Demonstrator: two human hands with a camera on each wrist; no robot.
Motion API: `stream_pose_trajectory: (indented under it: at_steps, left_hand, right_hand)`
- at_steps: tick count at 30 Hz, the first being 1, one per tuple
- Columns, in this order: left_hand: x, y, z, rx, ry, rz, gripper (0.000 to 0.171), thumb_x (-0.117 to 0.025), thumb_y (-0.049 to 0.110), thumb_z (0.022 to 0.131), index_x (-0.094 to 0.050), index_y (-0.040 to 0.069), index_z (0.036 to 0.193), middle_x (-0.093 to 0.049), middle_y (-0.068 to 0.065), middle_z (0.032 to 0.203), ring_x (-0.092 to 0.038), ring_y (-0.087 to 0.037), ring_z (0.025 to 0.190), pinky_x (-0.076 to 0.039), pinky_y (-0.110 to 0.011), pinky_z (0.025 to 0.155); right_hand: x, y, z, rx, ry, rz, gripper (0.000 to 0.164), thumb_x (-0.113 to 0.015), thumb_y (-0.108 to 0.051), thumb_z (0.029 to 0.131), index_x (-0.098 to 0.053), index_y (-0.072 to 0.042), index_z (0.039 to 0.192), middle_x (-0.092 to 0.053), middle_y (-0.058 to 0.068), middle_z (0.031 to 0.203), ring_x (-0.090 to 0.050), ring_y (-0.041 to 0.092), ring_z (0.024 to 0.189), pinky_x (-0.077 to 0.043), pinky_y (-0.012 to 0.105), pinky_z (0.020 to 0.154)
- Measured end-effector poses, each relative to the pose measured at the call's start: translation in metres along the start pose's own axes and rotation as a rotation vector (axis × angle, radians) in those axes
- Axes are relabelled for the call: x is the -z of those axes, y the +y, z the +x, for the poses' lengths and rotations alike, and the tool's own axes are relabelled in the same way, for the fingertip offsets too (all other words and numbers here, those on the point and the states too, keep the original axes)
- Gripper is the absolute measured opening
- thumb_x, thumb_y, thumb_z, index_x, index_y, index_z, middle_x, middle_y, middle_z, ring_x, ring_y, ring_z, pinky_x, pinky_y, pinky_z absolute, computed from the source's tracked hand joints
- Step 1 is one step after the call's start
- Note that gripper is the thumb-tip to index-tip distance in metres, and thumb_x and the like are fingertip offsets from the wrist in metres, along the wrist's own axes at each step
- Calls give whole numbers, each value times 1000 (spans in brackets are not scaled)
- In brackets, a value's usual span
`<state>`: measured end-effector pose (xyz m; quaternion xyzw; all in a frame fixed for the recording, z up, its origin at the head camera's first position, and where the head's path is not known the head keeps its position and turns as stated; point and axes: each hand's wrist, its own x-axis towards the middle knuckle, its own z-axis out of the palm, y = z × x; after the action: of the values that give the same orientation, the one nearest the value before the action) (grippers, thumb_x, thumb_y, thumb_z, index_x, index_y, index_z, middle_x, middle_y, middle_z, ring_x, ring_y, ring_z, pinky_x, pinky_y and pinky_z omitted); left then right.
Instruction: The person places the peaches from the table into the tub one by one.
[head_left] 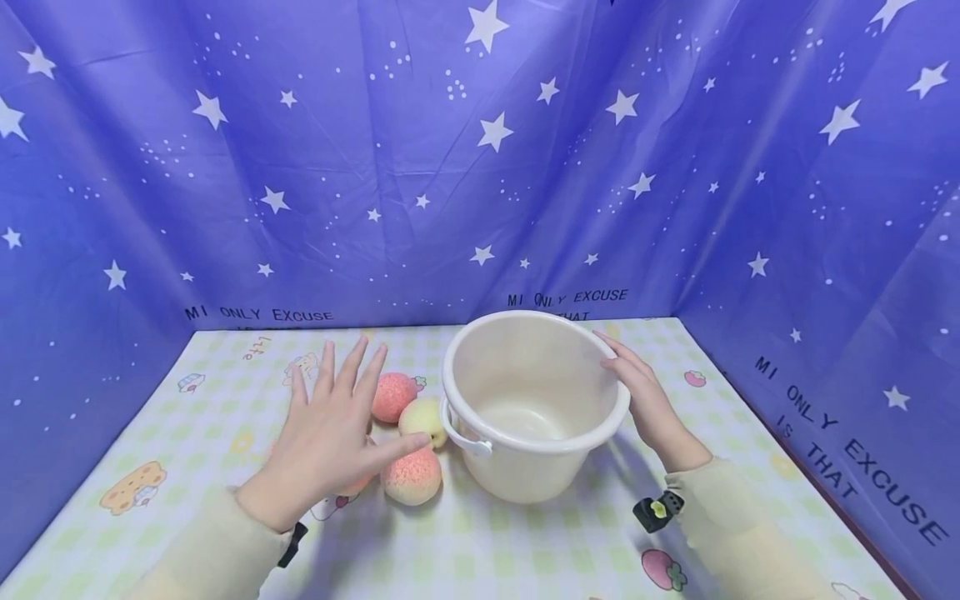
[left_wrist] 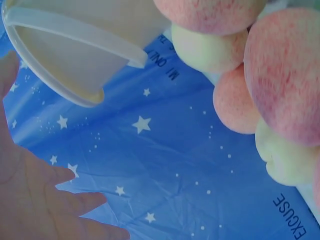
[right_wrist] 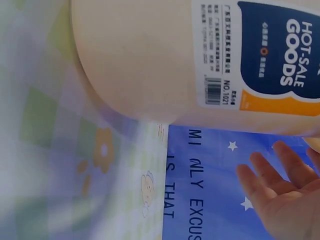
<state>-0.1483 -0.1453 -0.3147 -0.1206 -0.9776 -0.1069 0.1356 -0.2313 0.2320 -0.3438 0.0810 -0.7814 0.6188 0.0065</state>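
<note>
A cream plastic bucket (head_left: 525, 479) stands upright on the table, its white handle (head_left: 467, 440) hanging down on the left side. My right hand (head_left: 654, 408) is at the bucket's right side, with extended fingers touching the rim. To the left of the bucket, my left hand (head_left: 330, 429) hovers with spread fingers above a cluster of peaches, holding nothing. Three stand out there: a pink peach (head_left: 393, 397), a pale yellow peach (head_left: 418, 419) and a pink-and-cream peach (head_left: 412, 479). Others are partly hidden beneath the left hand; several peaches (left_wrist: 287, 75) fill the right of the left wrist view.
A green-and-white checked cloth (head_left: 217, 433) with cartoon prints covers the table. Blue star-patterned curtains (head_left: 420, 150) close off the back and both sides. A printed label (right_wrist: 280, 55) shows on the bucket's outer wall in the right wrist view.
</note>
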Motion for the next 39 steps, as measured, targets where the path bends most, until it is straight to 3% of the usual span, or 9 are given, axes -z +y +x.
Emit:
stream_pose_trajectory:
  at_steps: [6,15,27,35,39]
  left_hand:
    - [-5,7,-4,-25,17,-22,118,-48,90,72,-22,15,159,-17,-12,166,-4,-48,151,-3,-77,110]
    - [-13,7,-7,-72,19,-9,111,-53,85,75,-27,15,157,-21,-13,164,-6,-49,150,-7,-76,111]
    - [-32,11,-12,-156,65,26,106,-55,84,75,-37,13,152,-37,-18,156,-22,-52,146,-23,-77,106]
    - [-44,15,-15,-159,22,26,110,-55,85,74,-36,11,153,-37,-14,158,-23,-49,147,-25,-73,109]
    - [-50,17,-17,-166,15,20,107,-58,82,75,-38,10,152,-40,-13,155,-30,-50,143,-29,-72,107]
  right_hand:
    - [-2,2,0,7,0,45,59,-36,-16,98,-29,-9,156,-23,7,164,-41,1,124,-38,11,95]
    - [-11,4,2,32,26,140,61,-34,-11,95,-28,-5,155,-23,8,164,-37,7,134,-36,10,99]
    - [-19,6,2,83,6,276,66,-28,-5,92,-19,-6,158,-16,12,165,-40,7,128,-36,13,102]
    - [-22,5,3,91,-9,351,67,-26,-4,92,-18,-8,158,-16,9,165,-43,7,126,-36,16,104]
    - [-23,6,3,87,0,359,67,-25,-5,92,-19,-9,158,-20,7,163,-44,6,126,-36,16,104]
